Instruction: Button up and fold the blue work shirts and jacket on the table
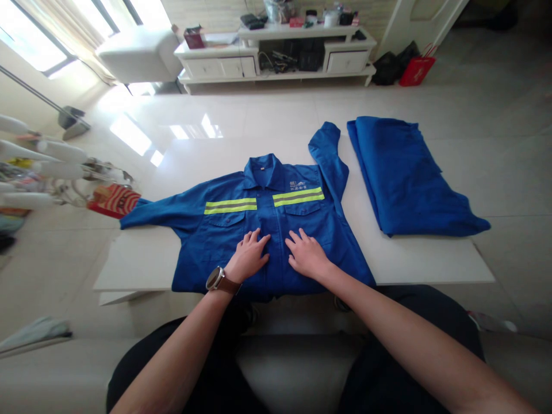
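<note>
1. Left hand (250,253), right hand (307,255): mostly open, slightly curled on blue jacket (276,215), center of frame; nothing visibly gripped.
2. Likely light, soft, limp, not fragile; may slide on smooth white table (138,259). Best held at shoulders or hem.
3. Counts: two hands, one jacket, two reflective strips (230,206) (298,196), one watch (214,278), one folded cloth (401,178) at right of frame.

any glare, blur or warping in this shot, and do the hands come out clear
In the head view, the window is blown out and throws bright patches on the glossy floor; in the head view, the spools near the left edge look smeared and stretched; also in the head view, the left hand and right hand read clearly on the jacket.
</note>
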Tool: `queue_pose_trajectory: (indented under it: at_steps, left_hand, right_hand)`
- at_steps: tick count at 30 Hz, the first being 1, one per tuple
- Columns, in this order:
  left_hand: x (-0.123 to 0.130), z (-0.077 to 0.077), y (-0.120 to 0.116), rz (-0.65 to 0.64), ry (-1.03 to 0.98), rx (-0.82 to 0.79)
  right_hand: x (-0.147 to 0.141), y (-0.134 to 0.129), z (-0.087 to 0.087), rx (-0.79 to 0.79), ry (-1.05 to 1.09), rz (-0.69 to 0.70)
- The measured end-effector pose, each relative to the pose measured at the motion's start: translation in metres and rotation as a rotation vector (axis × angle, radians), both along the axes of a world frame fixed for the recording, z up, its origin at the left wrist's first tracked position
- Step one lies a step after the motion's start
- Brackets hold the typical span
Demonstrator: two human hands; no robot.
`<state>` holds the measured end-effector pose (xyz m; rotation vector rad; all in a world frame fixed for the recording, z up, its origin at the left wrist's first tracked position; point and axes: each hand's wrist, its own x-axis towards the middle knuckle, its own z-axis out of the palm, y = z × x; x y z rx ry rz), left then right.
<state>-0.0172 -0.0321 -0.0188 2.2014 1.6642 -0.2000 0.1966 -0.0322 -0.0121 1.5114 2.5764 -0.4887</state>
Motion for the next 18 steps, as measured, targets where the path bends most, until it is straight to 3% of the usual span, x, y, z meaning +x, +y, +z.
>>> queue_pose_trajectory:
  at_steps: [18]
  left_hand:
    - [0.0001, 0.0007, -0.0001, -0.003, 0.007, -0.015]
  right_hand:
    - [-0.0013, -0.0006, -0.0026, 0.0, -0.024, 0.012]
